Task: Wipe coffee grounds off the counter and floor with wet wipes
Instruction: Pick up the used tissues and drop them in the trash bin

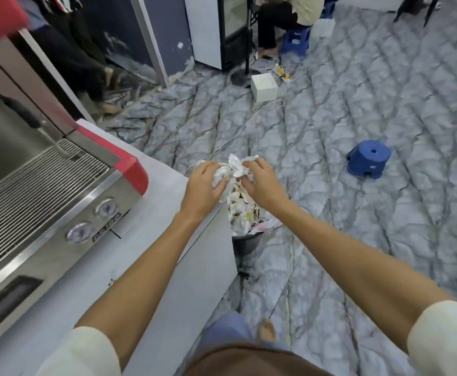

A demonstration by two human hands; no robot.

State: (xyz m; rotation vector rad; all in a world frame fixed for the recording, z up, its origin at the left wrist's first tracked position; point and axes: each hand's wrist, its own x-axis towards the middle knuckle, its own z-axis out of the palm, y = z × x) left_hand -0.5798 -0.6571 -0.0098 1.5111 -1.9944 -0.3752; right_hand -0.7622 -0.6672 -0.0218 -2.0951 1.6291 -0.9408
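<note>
Both my hands are stretched out past the far corner of the white counter [151, 261], above a dark waste bin [245, 241] on the floor. My left hand [204, 187] grips a crumpled white wet wipe [220, 173]. My right hand [262, 183] pinches another crumpled, stained wipe [239, 165] right beside it. The two wads touch between my hands. The bin is heaped with used, brown-stained wipes [238, 210] that reach up to just under my hands.
A steel and red espresso machine [51, 185] fills the counter's left side. On the marble-pattern floor [330, 131] stand a blue stool [368, 162], a white box [264, 86] with cables, and a seated person [281, 20] at the back. My bare foot [266, 331] is below.
</note>
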